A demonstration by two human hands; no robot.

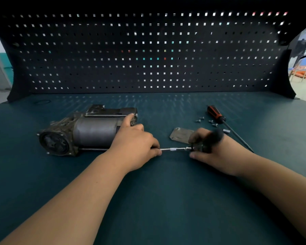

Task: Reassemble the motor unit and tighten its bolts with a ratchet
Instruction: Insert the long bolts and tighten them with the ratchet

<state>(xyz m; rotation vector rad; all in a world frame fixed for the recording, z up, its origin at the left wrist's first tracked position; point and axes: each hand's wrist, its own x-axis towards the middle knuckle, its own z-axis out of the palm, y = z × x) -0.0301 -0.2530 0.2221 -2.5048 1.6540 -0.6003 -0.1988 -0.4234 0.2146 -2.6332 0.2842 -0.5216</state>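
Ratchet handle (211, 137), blurred, is clenched in the fingers of the right hand (219, 151). Extension bar (175, 149) is pinched at its socket end by the left hand (136, 144), against the motor unit (88, 131), left of centre. Bar should be kept in line with the near through-bolt (94, 149); slipping is judged likely otherwise.

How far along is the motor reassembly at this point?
Done: the motor looks joined up, with a long bolt along its near side. In hand: the left hand holds the motor, and the right hand grips the ratchet, its bar aimed at that bolt. Left: the cover plate and screws lie loose by the screwdriver.
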